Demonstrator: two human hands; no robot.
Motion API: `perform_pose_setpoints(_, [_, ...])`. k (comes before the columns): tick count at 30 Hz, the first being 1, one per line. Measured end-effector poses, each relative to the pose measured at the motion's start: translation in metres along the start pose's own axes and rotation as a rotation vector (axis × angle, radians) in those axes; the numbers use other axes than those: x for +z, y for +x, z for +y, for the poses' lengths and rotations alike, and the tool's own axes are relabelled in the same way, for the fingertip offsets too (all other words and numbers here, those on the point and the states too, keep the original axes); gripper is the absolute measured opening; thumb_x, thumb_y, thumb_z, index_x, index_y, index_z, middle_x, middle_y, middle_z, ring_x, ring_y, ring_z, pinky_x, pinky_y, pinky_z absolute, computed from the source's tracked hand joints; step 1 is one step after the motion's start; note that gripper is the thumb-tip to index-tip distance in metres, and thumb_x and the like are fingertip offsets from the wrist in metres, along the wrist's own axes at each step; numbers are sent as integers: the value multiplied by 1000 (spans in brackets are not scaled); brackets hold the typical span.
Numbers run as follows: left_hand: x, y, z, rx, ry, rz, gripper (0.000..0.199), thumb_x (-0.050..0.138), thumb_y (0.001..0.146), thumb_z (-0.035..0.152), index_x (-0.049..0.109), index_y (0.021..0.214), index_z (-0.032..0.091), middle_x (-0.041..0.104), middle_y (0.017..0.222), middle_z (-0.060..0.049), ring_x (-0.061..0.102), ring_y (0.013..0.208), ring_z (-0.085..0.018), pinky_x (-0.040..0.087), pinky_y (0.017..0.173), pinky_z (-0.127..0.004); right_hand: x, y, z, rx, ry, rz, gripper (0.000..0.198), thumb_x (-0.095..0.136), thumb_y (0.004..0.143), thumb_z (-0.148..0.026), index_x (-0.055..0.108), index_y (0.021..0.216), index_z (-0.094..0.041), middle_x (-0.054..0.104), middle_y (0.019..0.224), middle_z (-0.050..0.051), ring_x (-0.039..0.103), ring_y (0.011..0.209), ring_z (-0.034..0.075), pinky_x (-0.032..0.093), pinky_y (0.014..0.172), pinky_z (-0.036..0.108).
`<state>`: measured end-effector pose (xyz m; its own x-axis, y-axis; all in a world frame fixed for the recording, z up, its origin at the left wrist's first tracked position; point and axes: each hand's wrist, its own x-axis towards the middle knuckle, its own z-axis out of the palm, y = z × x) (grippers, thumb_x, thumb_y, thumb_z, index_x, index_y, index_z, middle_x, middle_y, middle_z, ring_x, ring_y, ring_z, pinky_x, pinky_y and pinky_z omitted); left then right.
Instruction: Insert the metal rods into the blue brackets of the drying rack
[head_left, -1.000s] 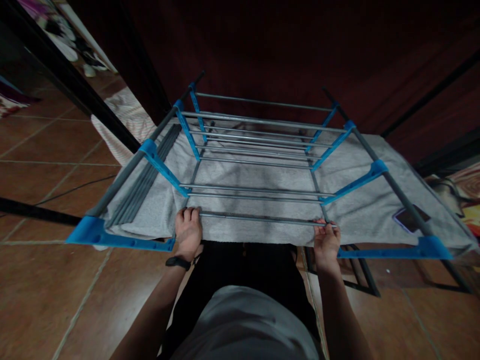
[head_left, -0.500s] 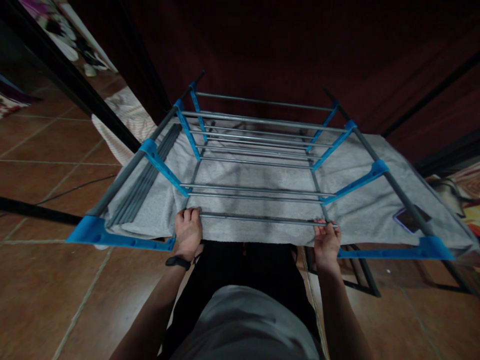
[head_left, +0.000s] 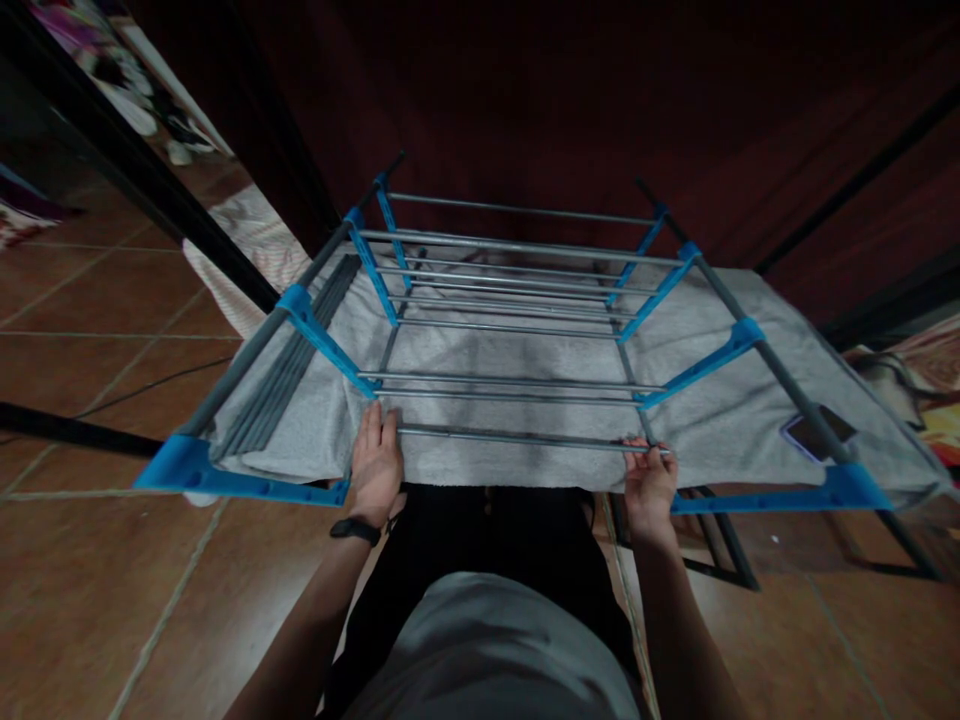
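A half-assembled rack of grey metal tubes with blue plastic brackets lies across a grey cloth. Close to me a loose-looking grey metal rod runs from one hand to the other. My right hand pinches its right end, fingertips curled round it beside the lower tube. At the rod's left end my left hand lies palm down with its fingers stretched out along the lower left tube; the thumb is hidden. Blue brackets stand nearest me at the left corner and right corner.
Several spare grey tubes lie together on the cloth at the left. A phone rests at the right, partly behind a tube. Dark metal bars flank the work surface. Behind hangs a dark red curtain; tiled floor lies below.
My left hand's fingers have straightened from a curl over the rod's end. My right hand keeps its pinch. The whole view has shifted slightly.
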<state>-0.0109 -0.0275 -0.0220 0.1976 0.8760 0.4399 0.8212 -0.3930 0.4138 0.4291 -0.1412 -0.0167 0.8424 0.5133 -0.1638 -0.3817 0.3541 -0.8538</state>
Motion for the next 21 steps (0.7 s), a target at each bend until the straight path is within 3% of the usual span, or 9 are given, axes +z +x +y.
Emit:
perform_pose_setpoints(2, [0, 0, 1, -16, 28, 38, 74, 47, 84, 11, 33, 156, 19, 21, 168, -13, 21, 154, -36, 26, 123, -56, -1, 0, 0, -2, 5, -8, 30, 73, 78, -24, 50, 98, -27, 67, 85, -6, 69, 84, 11, 52, 102, 39])
perform_pose_setpoints(6, [0, 3, 3, 1, 29, 51, 71, 43, 87, 9, 31, 157, 15, 24, 166, -16, 21, 154, -33, 27, 123, -56, -2, 0, 1, 0, 6, -20, 31, 73, 79, -26, 49, 99, -27, 67, 86, -6, 68, 84, 11, 50, 103, 40])
perform_pose_setpoints(13, [-1, 6, 6, -65, 40, 65, 55, 40, 91, 11, 49, 145, 14, 31, 164, -16, 24, 154, -33, 27, 123, -54, -2, 0, 1, 3, 21, -12, 31, 73, 77, -24, 50, 97, -27, 66, 84, -6, 68, 84, 11, 50, 102, 39])
perform_pose_setpoints(21, [-11, 7, 17, -87, 135, 61, 46, 41, 94, 15, 54, 138, 15, 34, 162, -16, 26, 152, -31, 29, 122, -51, -2, 0, -3, 46, 47, 11, 28, 73, 75, -21, 52, 92, -26, 66, 82, -6, 69, 85, 12, 51, 103, 39])
